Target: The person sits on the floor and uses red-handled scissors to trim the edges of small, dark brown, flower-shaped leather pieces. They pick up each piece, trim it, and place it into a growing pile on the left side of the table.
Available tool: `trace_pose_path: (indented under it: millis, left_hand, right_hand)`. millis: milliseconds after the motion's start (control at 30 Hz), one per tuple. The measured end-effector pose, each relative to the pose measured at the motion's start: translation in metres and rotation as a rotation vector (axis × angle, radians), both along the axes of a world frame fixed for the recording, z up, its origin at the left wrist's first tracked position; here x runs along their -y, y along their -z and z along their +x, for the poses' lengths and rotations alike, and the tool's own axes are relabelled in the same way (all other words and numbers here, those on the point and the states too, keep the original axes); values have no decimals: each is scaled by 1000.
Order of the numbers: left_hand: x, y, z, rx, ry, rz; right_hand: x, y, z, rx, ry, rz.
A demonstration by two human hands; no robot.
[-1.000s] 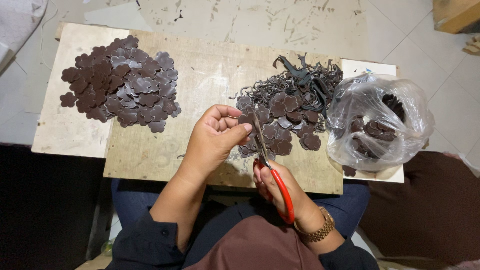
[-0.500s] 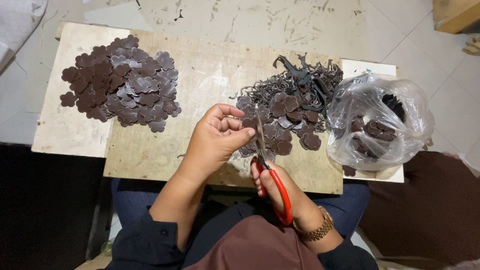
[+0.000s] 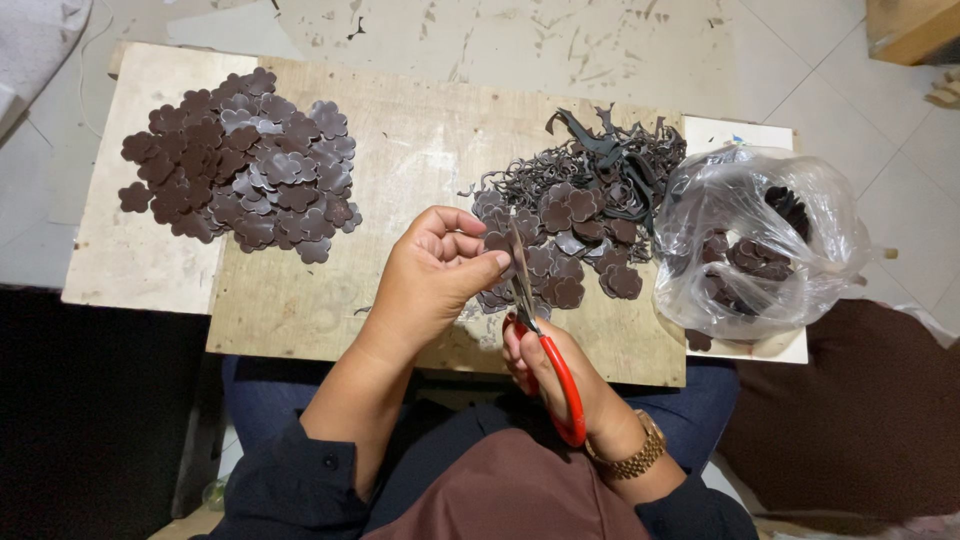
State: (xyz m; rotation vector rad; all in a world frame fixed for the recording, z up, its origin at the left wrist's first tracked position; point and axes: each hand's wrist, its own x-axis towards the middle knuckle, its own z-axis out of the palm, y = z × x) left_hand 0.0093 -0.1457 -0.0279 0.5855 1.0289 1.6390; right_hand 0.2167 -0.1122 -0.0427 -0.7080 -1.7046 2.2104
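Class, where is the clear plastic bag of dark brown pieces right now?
In the head view, the clear plastic bag sits at the right end of the wooden board, just right of the tangled pile of dark offcut strips.

Dark brown flower-shaped piece (image 3: 497, 243) and red-handled scissors (image 3: 545, 360) over a wooden board.

The flower-shaped piece is small, flat and dark brown, with rounded lobes; it is pinched at the fingertips of the left hand (image 3: 432, 283), held above the board's near edge, and mostly hidden by the fingers and blade. The scissors have grey metal blades and red loop handles; they are gripped by the right hand (image 3: 560, 385), blades pointing away from the person and slightly left, the tips meeting the piece's edge. How far the blades are parted cannot be told. The handles sit nearest the body.
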Motion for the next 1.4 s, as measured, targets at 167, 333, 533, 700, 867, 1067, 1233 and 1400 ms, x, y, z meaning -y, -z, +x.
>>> trace_pose_path:
  millis: [167,333,533,700,867,1067,1233,1400]
  left_hand:
    - [0,0,0,-34,12,-15]
    - [-1,1,3,-92,70,-41]
    - [-2,6,9,15,106,-44]
    - [-2,9,7,39,115,-55]
    - [0,6,9,46,140,-73]
    - [1,0,14,114,121,-145]
    - [0,-3,12,139,140,-170]
    - [2,-3,13,86,204,-114]
  right_hand:
    - [-1,2,-1,-12,-4,-14]
    - [1,0,-2,-65,-23,72]
    - [3,-1,-2,-106,-6,-15]
    - [1,0,2,-115,-30,-29]
    - [3,2,0,-123,15,-38]
    - [0,-3,6,-97,-23,-11]
    - [0,2,6,-96,-5,12]
    - [2,5,3,-129,50,10]
